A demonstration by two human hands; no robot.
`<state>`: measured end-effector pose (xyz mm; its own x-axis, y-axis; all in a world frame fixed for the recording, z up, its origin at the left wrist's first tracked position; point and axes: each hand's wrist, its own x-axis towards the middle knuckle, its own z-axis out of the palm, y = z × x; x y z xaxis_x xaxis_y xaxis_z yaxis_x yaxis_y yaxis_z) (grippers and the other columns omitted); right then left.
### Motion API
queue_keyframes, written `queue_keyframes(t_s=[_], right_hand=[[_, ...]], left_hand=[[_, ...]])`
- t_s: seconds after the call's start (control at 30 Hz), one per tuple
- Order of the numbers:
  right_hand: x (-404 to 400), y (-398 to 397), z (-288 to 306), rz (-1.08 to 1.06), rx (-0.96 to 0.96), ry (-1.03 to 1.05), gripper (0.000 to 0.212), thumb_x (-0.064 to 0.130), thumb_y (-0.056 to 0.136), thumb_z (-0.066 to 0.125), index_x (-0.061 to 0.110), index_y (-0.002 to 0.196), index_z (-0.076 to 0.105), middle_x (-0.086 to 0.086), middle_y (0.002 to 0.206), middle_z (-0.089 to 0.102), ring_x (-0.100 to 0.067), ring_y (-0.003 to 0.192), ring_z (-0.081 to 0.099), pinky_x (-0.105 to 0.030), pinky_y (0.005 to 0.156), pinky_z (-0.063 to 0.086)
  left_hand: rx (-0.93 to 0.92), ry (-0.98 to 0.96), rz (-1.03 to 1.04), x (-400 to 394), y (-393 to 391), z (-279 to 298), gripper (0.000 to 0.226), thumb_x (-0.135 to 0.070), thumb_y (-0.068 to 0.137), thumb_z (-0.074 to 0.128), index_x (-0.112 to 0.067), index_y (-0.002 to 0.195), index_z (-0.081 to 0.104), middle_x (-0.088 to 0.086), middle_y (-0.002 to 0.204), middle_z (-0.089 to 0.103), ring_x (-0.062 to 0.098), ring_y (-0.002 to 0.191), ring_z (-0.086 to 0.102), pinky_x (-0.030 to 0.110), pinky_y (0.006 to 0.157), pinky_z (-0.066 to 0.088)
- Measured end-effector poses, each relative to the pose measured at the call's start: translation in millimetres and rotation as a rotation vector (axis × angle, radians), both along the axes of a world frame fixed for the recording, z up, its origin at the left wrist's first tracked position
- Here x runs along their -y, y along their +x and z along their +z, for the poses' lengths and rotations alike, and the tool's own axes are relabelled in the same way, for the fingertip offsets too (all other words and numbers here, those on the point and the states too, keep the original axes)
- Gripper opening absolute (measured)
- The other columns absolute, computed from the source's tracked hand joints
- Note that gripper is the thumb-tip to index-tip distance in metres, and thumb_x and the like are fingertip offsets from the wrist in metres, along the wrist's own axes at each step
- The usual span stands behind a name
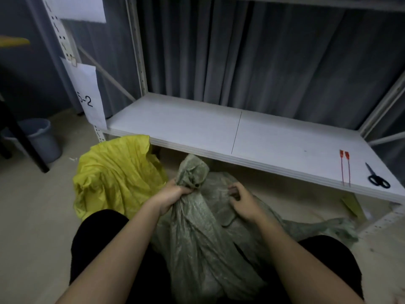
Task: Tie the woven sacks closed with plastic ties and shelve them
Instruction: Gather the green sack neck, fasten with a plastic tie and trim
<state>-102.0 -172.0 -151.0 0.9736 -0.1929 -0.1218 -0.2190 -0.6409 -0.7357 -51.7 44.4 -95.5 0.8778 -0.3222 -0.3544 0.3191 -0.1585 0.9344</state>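
Note:
A grey-green woven sack stands on the floor between my knees. My left hand is clenched around its bunched neck, and the gathered top sticks up above my fist. My right hand pinches a fold of the same sack just to the right. A yellow woven sack slumps on the floor to the left, its mouth loose. Two red plastic ties lie on the white shelf board, far right, out of either hand.
Black scissors lie beside the ties near the shelf's right end. A white shelf post with a paper label reading 5-2 rises at the left. A grey bucket and a dark table leg stand further left. A grey curtain hangs behind the rack.

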Motion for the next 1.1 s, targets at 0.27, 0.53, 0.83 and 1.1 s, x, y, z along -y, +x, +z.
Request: queue_keyframes(t_s=[0.27,0.53,0.83,1.1], right_hand=[[-8.7,-17.2,-43.6,0.374,-0.504,-0.753,0.073,0.051,0.093,0.044,0.04,0.148,-0.003,-0.006,0.159,0.004,-0.036,0.138,0.025,-0.047,0.112,0.023],[-8.4,-20.0,-42.6,0.363,-0.452,-0.788,0.053,0.029,0.097,0.038,0.024,0.147,0.019,-0.014,0.138,0.047,-0.028,0.119,0.051,-0.036,0.098,0.04],[24.7,-23.4,-4.5,-0.478,0.203,-0.453,0.021,0.02,0.089,0.049,0.009,0.107,0.055,-0.014,0.105,0.06,-0.034,0.094,0.058,-0.036,0.073,0.043],[12.5,-18.1,-5.6,0.05,-0.235,-0.93,0.085,0.011,0.087,0.052,0.023,0.15,-0.004,-0.01,0.158,-0.005,-0.033,0.145,-0.001,-0.049,0.115,0.011]], left_hand=[[-0.046,0.084,0.191,-5.3,-15.8,-58.2,0.041,0.0,0.084,0.064,-0.005,0.124,0.056,0.01,0.115,0.062,0.025,0.109,0.057,0.029,0.092,0.044],[-0.124,0.077,0.116,-9.9,-8.6,-70.3,0.046,-0.005,0.075,0.075,-0.004,0.118,0.061,0.01,0.113,0.066,0.023,0.1,0.06,0.03,0.091,0.044],[-0.056,0.031,0.196,2.4,-1.3,-77.2,0.04,-0.005,0.081,0.07,-0.005,0.119,0.059,0.008,0.108,0.063,0.021,0.099,0.058,0.026,0.088,0.042],[-0.083,0.0,0.084,13.2,-3.6,-89.4,0.042,-0.011,0.078,0.074,-0.015,0.117,0.059,0.006,0.113,0.067,0.023,0.106,0.061,0.04,0.103,0.044]])
